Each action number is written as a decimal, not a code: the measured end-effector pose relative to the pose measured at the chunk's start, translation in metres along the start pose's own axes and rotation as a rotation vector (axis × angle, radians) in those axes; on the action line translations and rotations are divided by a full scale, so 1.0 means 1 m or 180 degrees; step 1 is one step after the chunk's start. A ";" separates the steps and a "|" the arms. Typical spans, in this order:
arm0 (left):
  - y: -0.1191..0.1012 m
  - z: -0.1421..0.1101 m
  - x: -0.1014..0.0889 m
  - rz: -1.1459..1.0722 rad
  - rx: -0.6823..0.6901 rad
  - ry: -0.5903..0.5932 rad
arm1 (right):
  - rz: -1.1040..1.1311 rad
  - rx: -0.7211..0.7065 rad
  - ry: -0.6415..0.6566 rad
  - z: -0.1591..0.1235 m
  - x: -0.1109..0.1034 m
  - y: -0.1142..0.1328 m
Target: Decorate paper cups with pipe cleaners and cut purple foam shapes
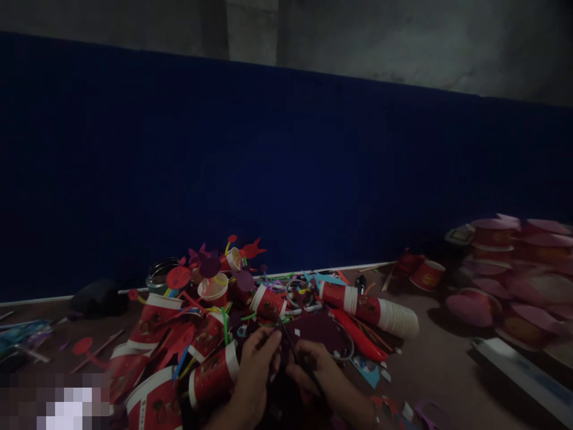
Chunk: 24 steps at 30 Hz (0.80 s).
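Note:
My left hand and my right hand are close together at the bottom middle, both with fingers curled. Between them is a dark purple sheet and a thin dark tool, possibly scissors, which the right hand seems to grip. The left hand pinches the sheet's near edge. The light is dim, so the details of the grip are unclear. Right beside the left hand lies a heap of red paper cups with coloured straws and cut-out shapes.
A stack of red and white cups lies on its side to the right of the hands. More red cups with pink lids are piled at the far right. A blue panel stands behind. A glass jar sits at the back left.

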<state>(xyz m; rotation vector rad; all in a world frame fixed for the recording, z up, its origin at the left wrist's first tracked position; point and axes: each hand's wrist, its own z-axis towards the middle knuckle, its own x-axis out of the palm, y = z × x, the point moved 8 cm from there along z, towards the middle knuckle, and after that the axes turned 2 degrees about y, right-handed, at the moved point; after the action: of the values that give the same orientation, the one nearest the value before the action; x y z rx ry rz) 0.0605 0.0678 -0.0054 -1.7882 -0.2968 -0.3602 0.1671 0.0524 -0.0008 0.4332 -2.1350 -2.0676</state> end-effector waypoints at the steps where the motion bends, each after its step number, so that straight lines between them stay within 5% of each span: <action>1: 0.001 0.000 0.000 0.0008 -0.0019 0.0012 | 0.0000 0.0007 0.0014 0.000 0.000 0.000; 15: 0.002 0.003 0.004 -0.0064 -0.0222 0.0112 | 0.0080 0.0052 0.0159 -0.004 -0.001 0.003; 24: 0.004 0.004 0.011 -0.0009 -0.0458 0.0359 | 0.0285 0.0262 0.0704 -0.007 -0.010 0.008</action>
<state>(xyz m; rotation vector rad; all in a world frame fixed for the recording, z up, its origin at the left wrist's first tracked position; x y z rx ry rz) 0.0729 0.0710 -0.0058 -1.9002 -0.1976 -0.4930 0.1773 0.0488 0.0081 0.5383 -2.0739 -1.7979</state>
